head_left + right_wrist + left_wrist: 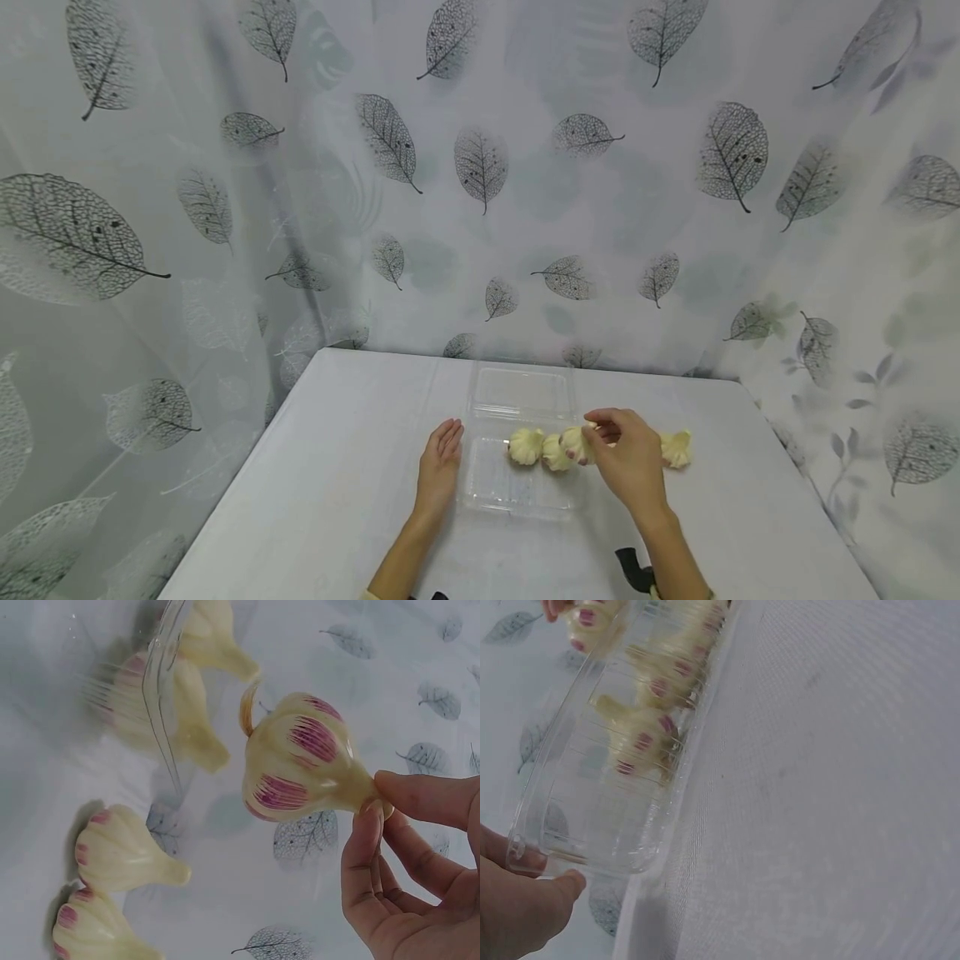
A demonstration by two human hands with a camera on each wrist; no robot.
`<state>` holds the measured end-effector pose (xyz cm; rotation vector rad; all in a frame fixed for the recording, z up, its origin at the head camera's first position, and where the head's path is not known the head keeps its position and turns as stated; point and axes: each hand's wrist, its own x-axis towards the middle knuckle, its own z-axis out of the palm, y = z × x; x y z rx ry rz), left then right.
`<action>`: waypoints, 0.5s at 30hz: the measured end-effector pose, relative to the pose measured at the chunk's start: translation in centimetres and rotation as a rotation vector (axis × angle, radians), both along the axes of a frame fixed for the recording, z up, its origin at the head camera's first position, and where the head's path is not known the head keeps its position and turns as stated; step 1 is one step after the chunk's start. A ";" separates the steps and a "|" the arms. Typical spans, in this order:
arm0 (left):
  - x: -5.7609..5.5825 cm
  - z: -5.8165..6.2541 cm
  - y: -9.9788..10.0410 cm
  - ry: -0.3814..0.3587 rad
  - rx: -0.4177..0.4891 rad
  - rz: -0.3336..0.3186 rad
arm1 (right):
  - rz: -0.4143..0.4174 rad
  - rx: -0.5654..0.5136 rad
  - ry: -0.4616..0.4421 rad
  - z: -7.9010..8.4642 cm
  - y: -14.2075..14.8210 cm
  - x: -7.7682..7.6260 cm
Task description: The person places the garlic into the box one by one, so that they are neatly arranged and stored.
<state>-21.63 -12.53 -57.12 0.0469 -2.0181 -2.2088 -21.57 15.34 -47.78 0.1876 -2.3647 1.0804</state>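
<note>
My right hand [628, 454] pinches a garlic bulb [300, 761] by its stem end, thumb against fingertips. The bulb is cream with purple-pink streaks and a thin brown root tuft, held above the right part of a clear plastic clamshell box [487, 492]. Inside the box sit two more garlic bulbs, a left one [525, 446] and one beside it [555, 454]. My left hand [439, 467] lies along the box's left side with fingers straight; in the left wrist view its fingertips [571, 882] are right at the box's corner.
To the right of the box, two loose garlic bulbs lie on the white table, an upper one [127, 851] and a lower one [97, 930]. The box's lid [522, 390] is folded back toward the far edge. A leaf-print curtain [480, 167] hangs behind the table.
</note>
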 end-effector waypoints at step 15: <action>-0.1 0.0 -0.1 -0.002 0.002 -0.002 | 0.090 -0.017 -0.046 0.3 -2.3 -0.4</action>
